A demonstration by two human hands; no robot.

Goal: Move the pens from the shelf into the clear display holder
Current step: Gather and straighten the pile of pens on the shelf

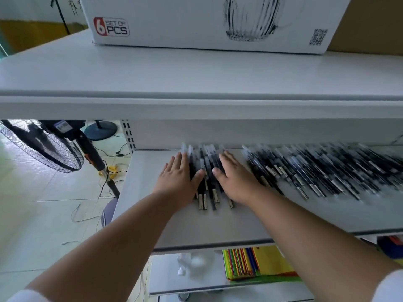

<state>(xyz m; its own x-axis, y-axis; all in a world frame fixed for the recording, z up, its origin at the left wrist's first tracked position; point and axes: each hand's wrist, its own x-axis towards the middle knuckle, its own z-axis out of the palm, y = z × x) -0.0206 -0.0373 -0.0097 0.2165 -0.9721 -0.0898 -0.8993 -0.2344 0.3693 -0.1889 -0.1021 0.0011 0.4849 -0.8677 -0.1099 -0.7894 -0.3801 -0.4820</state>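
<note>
So both my hands were down on the middle shelf (218,223), one on each side of a small batch of pens (207,171) I'd split off from the rest. My left hand (178,177) was flat on the shelf with the fingers straight and together, its thumb side touching the left edge of that little batch, thumb sticking out across the pens. My right hand (235,182) was doing the mirror thing on the other side, fingers stretched out and lying partly over the pens, thumb pointing back toward my left one. Neither hand was actually gripping anything, just open palms pressed against the bundle from both sides. The pens in between were dark-barrelled with clear caps at the far end and pale label strips at the near end, lying roughly parallel and pointing away from me. Just to the right of my right hand was the big pile of pens (327,171), spread across the shelf at a slant and pretty blurry. Up on the top shelf (196,83) sat a white box (207,20) with a glass pictured on it and "set of 6 pcs" printed on the side. Below my arms, the lower shelf (196,280) had a stack of coloured paper (257,264). Off to the left stood a fan (43,144) on the tiled floor (43,203), with some loose cables around it.
</note>
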